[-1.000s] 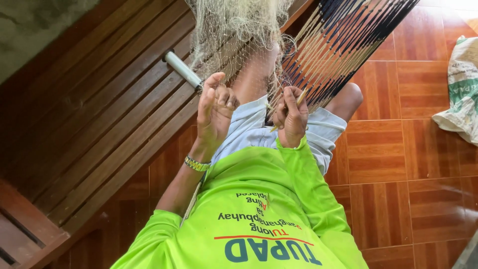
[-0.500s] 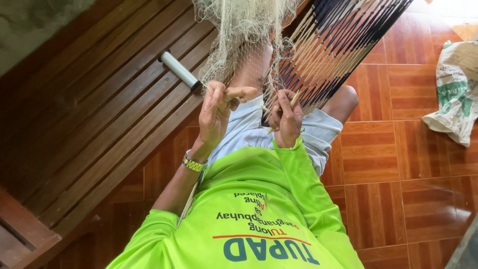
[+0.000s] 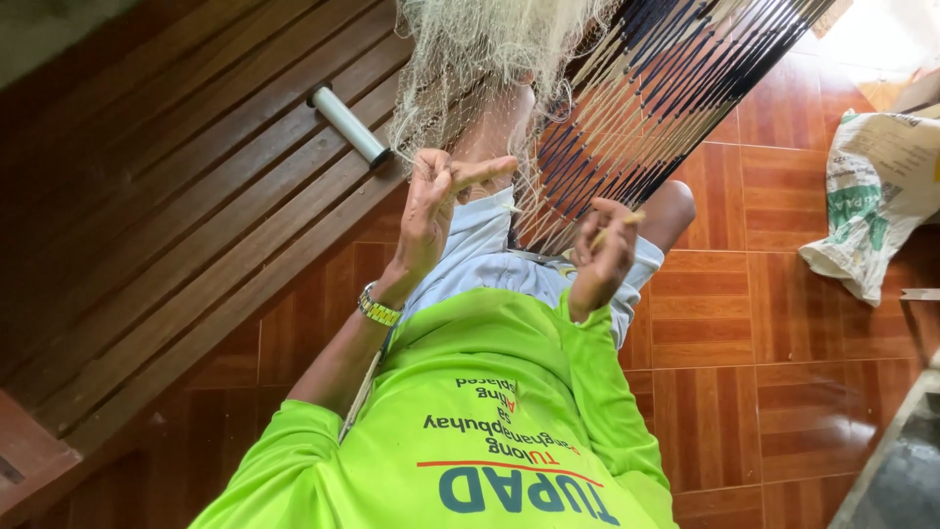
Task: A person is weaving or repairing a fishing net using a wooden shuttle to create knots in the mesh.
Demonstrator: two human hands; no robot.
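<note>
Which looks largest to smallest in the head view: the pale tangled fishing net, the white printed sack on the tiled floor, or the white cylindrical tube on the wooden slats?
1. Pale tangled fishing net
2. White printed sack
3. White cylindrical tube

Differing camera distances make true sizes unsure.

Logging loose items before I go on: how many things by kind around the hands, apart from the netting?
White tube on the slatted bench: 1
Thin stick in right hand: 1
Printed sack: 1
Wristwatch by left hand: 1
Total: 4

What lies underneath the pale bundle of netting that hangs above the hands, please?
Below the netting show the left hand, light shorts and a leg; the netting hides most of that leg.
</note>
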